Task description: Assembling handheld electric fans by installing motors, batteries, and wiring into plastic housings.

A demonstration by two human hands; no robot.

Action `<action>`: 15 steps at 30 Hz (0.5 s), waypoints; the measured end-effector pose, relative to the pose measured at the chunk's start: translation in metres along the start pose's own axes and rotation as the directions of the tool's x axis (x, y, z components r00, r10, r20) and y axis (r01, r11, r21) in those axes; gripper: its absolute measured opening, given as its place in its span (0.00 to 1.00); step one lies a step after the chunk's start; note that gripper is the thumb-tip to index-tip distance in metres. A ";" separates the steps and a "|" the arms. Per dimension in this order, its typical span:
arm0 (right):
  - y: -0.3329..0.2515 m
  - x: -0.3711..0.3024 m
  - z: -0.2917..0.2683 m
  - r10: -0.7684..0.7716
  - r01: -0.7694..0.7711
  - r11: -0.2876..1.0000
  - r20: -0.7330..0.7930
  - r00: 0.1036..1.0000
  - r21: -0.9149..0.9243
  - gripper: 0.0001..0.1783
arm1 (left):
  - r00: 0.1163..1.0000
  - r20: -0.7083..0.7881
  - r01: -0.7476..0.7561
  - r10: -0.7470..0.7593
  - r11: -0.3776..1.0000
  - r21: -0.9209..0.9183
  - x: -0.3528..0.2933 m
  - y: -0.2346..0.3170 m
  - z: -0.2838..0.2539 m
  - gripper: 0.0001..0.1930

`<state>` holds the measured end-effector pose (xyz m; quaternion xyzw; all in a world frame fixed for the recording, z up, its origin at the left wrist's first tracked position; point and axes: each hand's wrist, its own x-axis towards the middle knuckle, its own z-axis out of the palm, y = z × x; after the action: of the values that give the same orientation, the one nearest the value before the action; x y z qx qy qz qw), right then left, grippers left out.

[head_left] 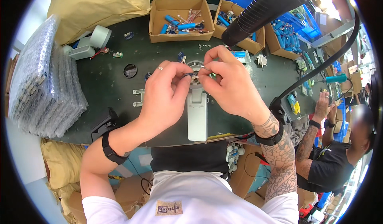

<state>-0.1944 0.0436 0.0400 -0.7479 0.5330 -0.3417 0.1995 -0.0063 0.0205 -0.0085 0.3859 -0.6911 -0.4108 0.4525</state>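
A pale grey-green device with a round head [196, 63] and a flat handle [197, 120], like a handheld fan housing, lies on the dark green bench in front of me. My left hand [165, 88] pinches a small dark circuit board [189, 75] over the round head. From the other side my right hand [227, 74] comes in with fingers closed on a thin metal tool [206, 68], its kind mostly hidden by the fingers. Both sets of fingertips almost meet at the board. Another small blue board [181, 57] sits just behind the round head.
Cardboard boxes [181, 14] of blue cells and wires stand at the back. Bubble-wrapped sheets [48, 80] are stacked at left. A black flexible tube [267, 12] hangs over the back right. A black round disc [130, 71] lies left. A co-worker [331, 160] is at right.
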 end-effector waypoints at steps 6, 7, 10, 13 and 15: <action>0.002 0.000 0.004 0.044 -0.044 0.998 -0.004 0.999 0.036 0.05 | 1.000 -0.027 0.012 -0.012 1.000 -0.019 0.000 -0.001 0.003 0.07; 0.002 0.000 0.004 0.043 -0.043 0.998 -0.006 0.999 0.037 0.05 | 0.999 -0.033 0.025 -0.025 1.000 -0.015 0.000 0.000 0.003 0.07; 0.002 0.001 0.003 0.040 -0.040 0.999 -0.005 0.999 0.035 0.05 | 0.998 -0.053 0.040 -0.043 0.997 -0.059 0.000 -0.001 0.006 0.07; 0.003 0.004 0.001 0.062 -0.064 0.998 0.047 0.997 0.023 0.05 | 0.998 0.025 0.055 -0.055 0.998 0.020 -0.001 -0.003 0.002 0.08; 0.003 0.006 0.002 0.018 -0.019 1.000 0.056 0.998 0.007 0.05 | 0.999 0.024 0.046 -0.046 0.999 0.019 -0.001 -0.006 0.001 0.08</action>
<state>-0.1939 0.0370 0.0386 -0.7514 0.5329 -0.3208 0.2202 -0.0059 0.0196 -0.0149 0.4009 -0.6910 -0.4194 0.4311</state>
